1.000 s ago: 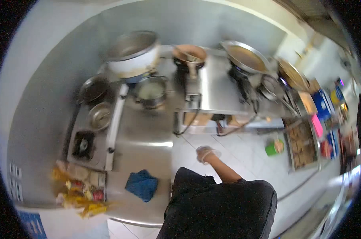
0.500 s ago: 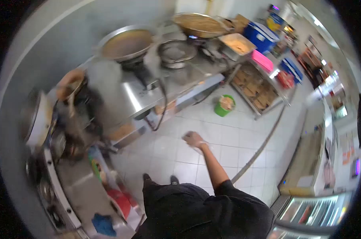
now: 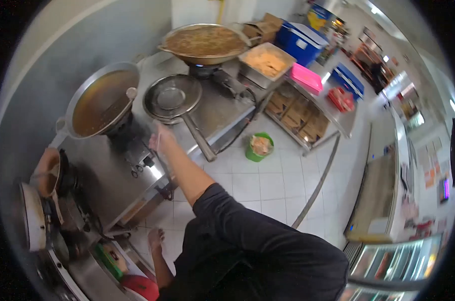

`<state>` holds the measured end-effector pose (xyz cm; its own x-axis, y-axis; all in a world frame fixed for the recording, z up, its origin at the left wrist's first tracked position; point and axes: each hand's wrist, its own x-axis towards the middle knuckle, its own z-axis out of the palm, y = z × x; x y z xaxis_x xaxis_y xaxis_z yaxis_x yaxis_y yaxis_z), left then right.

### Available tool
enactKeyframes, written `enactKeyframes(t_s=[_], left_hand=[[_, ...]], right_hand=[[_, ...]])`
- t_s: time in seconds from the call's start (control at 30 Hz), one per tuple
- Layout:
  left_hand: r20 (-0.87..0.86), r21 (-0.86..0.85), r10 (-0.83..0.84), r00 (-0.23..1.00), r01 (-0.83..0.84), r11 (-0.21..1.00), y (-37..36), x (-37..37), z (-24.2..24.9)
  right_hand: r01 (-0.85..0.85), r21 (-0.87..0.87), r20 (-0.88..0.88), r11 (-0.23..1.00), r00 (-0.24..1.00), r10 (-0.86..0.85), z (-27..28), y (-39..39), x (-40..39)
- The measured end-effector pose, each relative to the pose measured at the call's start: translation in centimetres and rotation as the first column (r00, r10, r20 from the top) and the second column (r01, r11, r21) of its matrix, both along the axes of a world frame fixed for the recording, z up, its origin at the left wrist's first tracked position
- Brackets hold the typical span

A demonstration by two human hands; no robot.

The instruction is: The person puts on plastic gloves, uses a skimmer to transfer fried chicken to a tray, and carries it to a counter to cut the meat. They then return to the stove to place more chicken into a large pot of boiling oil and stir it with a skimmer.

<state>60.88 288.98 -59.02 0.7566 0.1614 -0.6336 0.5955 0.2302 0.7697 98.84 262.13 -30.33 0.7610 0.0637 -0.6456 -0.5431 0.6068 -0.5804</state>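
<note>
My right hand point(image 3: 161, 137), which looks wrapped in clear plastic, reaches over the front of the steel counter. It is just below a round strainer point(image 3: 171, 96), whose long handle points toward the floor; the blurred fingers do not show whether they hold anything. To its left is a wide pan of brown liquid point(image 3: 99, 103), with a long utensil point(image 3: 118, 111) lying at its right side. My left hand point(image 3: 156, 238) hangs low over the floor near the counter's lower edge, fingers apart and nothing in it.
A large pan of frothy brown food point(image 3: 205, 41) stands at the back, beside a steel tray of orange-coloured pieces point(image 3: 265, 61). A green bucket point(image 3: 259, 148) is on the tiles by a steel rack point(image 3: 308, 144). Pots point(image 3: 33, 215) crowd the left. A floor strip point(image 3: 318, 183) crosses the right.
My right hand has moved from above the floor to the counter by the strainer. My left hand has come into view. The view has turned, and the pans now appear farther left.
</note>
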Motion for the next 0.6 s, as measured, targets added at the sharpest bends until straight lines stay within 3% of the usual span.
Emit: enactKeyframes(t_s=[0.07, 0.1, 0.13, 0.17, 0.23, 0.27, 0.3, 0.37, 0.43, 0.53, 0.6], left_hand=[[0.072, -0.151, -0.007, 0.997, 0.018, 0.988, -4.2, 3.3, 0.1], [0.039, -0.139, -0.022, 0.999, 0.028, 0.99, -6.5, 5.3, 1.2], [0.008, -0.127, -0.045, 0.999, 0.046, 0.991, -9.1, 7.6, 2.4], [-0.022, -0.116, -0.07, 0.997, 0.067, 0.991, -10.9, 9.6, 3.8], [-0.02, -0.224, -0.141, 0.99, 0.133, 0.965, -12.3, 14.7, 1.4], [0.112, -0.232, -0.12, 0.986, 0.143, 0.962, -14.1, 17.2, 4.8], [0.238, -0.237, -0.089, 0.967, 0.147, 0.96, -16.1, 20.2, 8.3], [0.232, -0.178, -0.015, 0.973, 0.058, 0.982, -20.4, 26.4, 15.7], [0.118, -0.409, 0.09, 0.989, -0.034, 0.912, -23.6, 31.2, 23.1], [0.06, -0.296, -0.092, 0.994, 0.105, 0.95, -25.8, 36.0, 27.4], [0.034, -0.07, -0.148, 0.988, 0.15, 0.986, -26.7, 37.3, 29.6]], right_hand=[[-0.076, -0.09, -0.018, 0.993, 0.997, 0.075, 2.8, -1.1, 3.5], [-0.223, -0.466, 0.036, 0.856, 0.962, 0.27, 5.5, -1.8, 3.9], [-0.273, -0.773, 0.023, 0.572, 0.89, 0.456, 10.1, -3.1, 3.4], [-0.22, -0.956, -0.059, 0.196, 0.794, 0.604, 13.4, -4.8, 3.3], [-0.118, -0.993, -0.062, 0.03, 0.703, 0.709, 15.5, -7.8, 4.7], [-0.06, -0.997, -0.077, -0.05, 0.648, 0.757, 16.6, -9.4, 5.1], [-0.071, -0.996, -0.086, -0.054, 0.6, 0.795, 18.0, -11.4, 5.4], [-0.086, -0.996, -0.074, -0.034, 0.513, 0.856, 19.1, -15.7, 6.1], [-0.099, -0.994, -0.016, 0.036, 0.479, 0.877, 17.3, -19.0, 7.3], [-0.139, -0.974, 0.087, 0.176, 0.488, 0.869, 12.4, -23.0, 8.5], [-0.177, -0.943, 0.162, 0.283, 0.498, 0.852, 9.8, -24.3, 9.0]])
